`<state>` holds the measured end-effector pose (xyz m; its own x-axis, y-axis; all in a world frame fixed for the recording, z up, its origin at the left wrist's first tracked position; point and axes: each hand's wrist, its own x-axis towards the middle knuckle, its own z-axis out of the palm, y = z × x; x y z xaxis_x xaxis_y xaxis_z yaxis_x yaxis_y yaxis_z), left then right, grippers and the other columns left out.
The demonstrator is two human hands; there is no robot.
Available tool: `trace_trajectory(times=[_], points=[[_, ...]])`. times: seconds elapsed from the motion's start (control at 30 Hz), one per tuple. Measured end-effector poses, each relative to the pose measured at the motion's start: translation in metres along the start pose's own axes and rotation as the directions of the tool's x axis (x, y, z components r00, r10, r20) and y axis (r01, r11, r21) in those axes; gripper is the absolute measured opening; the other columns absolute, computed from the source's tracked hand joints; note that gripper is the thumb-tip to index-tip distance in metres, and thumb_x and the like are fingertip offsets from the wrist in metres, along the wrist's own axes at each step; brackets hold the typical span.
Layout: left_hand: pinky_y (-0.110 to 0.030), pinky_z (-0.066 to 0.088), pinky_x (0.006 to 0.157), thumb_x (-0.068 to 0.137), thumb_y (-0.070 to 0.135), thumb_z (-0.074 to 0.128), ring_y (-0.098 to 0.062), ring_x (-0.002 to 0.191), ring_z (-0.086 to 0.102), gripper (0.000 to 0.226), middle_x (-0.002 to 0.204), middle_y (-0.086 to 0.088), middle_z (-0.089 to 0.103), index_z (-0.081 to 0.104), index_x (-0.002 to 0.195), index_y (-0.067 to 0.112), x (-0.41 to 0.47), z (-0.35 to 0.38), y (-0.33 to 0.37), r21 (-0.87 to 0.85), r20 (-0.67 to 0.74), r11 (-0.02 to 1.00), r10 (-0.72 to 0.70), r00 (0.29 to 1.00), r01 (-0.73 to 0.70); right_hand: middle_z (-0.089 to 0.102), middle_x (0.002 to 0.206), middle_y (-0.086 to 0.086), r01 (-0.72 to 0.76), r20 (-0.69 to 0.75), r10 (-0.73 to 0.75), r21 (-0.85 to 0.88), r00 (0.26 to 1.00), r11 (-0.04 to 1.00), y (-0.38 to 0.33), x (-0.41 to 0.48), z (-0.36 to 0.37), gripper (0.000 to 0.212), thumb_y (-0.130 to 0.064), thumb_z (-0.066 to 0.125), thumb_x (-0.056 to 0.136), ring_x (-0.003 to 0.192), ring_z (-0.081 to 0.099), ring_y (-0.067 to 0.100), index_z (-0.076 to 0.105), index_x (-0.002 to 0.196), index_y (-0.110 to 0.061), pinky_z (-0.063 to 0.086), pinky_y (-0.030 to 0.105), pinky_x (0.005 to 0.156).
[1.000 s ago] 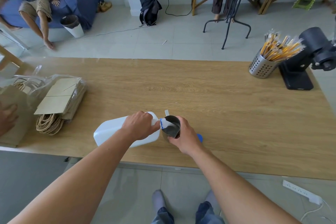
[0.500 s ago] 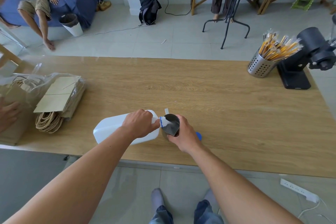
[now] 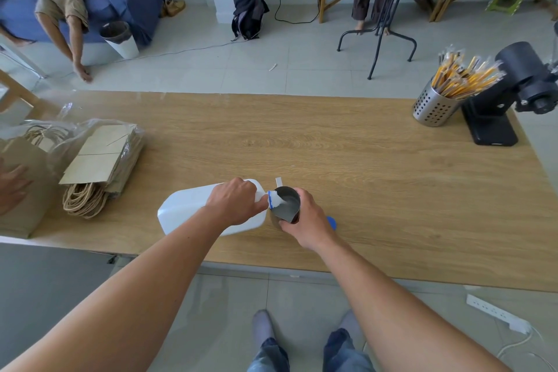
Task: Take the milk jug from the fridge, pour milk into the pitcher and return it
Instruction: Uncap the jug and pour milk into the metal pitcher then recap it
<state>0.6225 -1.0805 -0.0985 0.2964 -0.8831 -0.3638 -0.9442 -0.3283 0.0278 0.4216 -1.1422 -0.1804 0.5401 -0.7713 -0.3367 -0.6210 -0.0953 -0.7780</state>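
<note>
A white plastic milk jug (image 3: 184,211) lies tipped almost flat over the wooden table (image 3: 332,154), its blue-ringed mouth over the rim of a small steel pitcher (image 3: 287,205). My left hand (image 3: 235,201) grips the jug near its neck. My right hand (image 3: 305,220) is wrapped around the pitcher's right side and holds it tilted toward the jug. White milk shows at the jug's mouth and inside the pitcher. The jug's blue cap (image 3: 331,223) lies on the table just right of my right hand, partly hidden by it.
A bundle of paper bags (image 3: 99,160) in plastic lies at the table's left, with another person's hand (image 3: 12,187) at the left edge. A perforated metal holder of wrapped straws (image 3: 434,106) and a black grinder (image 3: 513,90) stand at the far right. People sit beyond the table.
Milk now flows visibly from the jug's mouth into the pitcher. Both hands have stayed in nearly the same place.
</note>
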Motion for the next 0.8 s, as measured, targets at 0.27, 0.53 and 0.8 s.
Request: trace_trajectory(times=[0.27, 0.53, 0.8], points=[[-0.032, 0.03, 0.052, 0.111, 0.062, 0.042, -0.015, 0.057, 0.042, 0.062, 0.072, 0.0, 0.046, 0.04, 0.07, 0.015, -0.0001, -0.0018, 0.0031, 0.019, 0.005, 1.0, -0.004, 1.0, 0.004, 0.047, 0.16, -0.006, -0.008, 0.0, 0.008, -0.014, 1.0, 1.0, 0.0008, -0.0005, 0.0003, 0.091, -0.027, 0.089, 0.09, 0.139, 0.052, 0.017, 0.035, 0.163, -0.026, 0.039, 0.022, 0.099], [-0.033, 0.033, 0.053, 0.111, 0.062, 0.042, -0.021, 0.063, 0.048, 0.063, 0.072, 0.0, 0.046, 0.039, 0.07, 0.014, -0.0004, -0.0031, 0.0053, 0.038, 0.007, 0.999, 0.018, 1.0, -0.019, 0.045, 0.162, -0.005, -0.017, -0.005, 0.017, -0.018, 1.0, 1.0, 0.0017, -0.0016, 0.0004, 0.095, -0.028, 0.089, 0.089, 0.141, 0.051, 0.018, 0.032, 0.166, -0.025, 0.04, 0.024, 0.101], [-0.034, 0.033, 0.055, 0.111, 0.061, 0.043, -0.025, 0.068, 0.051, 0.063, 0.072, 0.0, 0.043, 0.038, 0.069, 0.014, -0.0017, -0.0022, 0.006, 0.032, 0.006, 0.999, 0.031, 0.999, -0.031, 0.045, 0.162, -0.005, -0.022, -0.008, 0.021, -0.017, 1.0, 1.0, 0.0044, -0.0016, 0.0013, 0.095, -0.028, 0.089, 0.089, 0.14, 0.051, 0.018, 0.033, 0.166, -0.023, 0.041, 0.025, 0.1]])
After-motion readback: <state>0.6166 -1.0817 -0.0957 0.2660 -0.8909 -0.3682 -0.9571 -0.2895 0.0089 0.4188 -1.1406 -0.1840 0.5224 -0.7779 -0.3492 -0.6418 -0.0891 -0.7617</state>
